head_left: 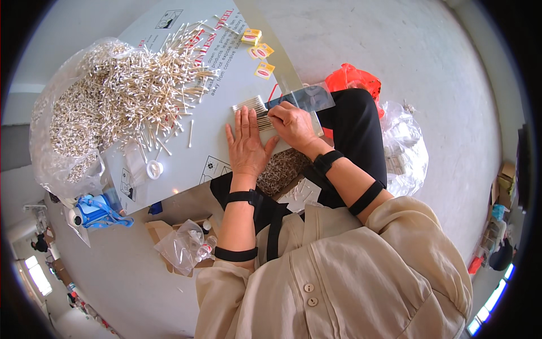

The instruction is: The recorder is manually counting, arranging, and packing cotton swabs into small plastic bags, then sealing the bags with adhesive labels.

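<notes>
My left hand (247, 144) lies flat with its fingers stretched over a neat row of cotton swabs (248, 104) near the table's edge. Close on its right, the fingers of my right hand (293, 123) are curled in and pressed together by the other end of the row. What they pinch, if anything, is hidden. A clear plastic sleeve (320, 97) sticks out past the right hand, over the edge. To the left, a big heap of loose cotton swabs (149, 85) spills out of a large clear bag (44, 121) across the table.
Small yellow labels (264, 70) lie on the grey table (209, 127). A white round container (154, 169) and a blue-and-white bottle (95, 211) stand left. Below my hands is a box of swabs (282, 172). A red bag (355, 78), a clear bag (403, 147) and a cardboard box (161, 234) surround me.
</notes>
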Demonstrator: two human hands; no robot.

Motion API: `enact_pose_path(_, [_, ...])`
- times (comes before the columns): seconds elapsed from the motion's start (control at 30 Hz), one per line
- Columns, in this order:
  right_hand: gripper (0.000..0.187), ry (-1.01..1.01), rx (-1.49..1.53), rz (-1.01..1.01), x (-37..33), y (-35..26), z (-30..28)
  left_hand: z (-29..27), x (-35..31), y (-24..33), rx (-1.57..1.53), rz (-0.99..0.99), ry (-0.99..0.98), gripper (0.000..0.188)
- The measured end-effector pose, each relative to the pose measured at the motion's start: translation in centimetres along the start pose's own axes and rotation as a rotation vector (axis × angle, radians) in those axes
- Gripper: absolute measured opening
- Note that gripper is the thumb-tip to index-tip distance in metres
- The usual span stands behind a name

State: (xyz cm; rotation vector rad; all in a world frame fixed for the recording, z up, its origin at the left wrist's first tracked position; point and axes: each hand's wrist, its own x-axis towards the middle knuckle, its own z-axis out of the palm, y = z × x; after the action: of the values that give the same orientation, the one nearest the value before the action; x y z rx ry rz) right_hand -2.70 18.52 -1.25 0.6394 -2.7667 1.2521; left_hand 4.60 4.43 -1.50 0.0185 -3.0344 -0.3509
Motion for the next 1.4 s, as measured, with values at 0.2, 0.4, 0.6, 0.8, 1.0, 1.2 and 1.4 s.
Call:
enact_pose_path(0.2, [0.012,0.093,0.041,-0.008,0.9,-0.1,0.3,0.0,0.0,0.1,0.003,-0.001,0.001,0.088])
enact_pose_path(0.4, [0.012,0.035,-0.005,0.008,1.4,-0.1,0.4,-0.1,0.0,0.0,-0.01,-0.008,-0.031,0.086])
enact_pose_path(0.6, [0.011,-0.019,-0.05,-0.026,1.5,-0.1,0.3,-0.1,0.0,0.0,-0.019,-0.004,-0.011,0.086])
enact_pose_path(0.8, [0.009,0.061,0.021,-0.035,2.9,0.1,0.7,-0.1,0.0,0.1,-0.026,-0.003,0.003,0.086])
enact_pose_path(1.0, [0.009,0.044,-0.03,-0.051,3.5,0.1,0.9,-0.1,-0.1,0.1,-0.037,-0.011,0.004,0.086])
enact_pose_path(1.2, [0.007,0.01,-0.066,-0.043,3.4,0.0,0.8,-0.1,-0.1,0.1,-0.038,-0.007,0.007,0.085])
enact_pose_path(1.4, [0.007,0.02,-0.071,-0.052,3.4,0.1,0.9,-0.1,-0.1,0.1,-0.038,-0.002,0.014,0.085])
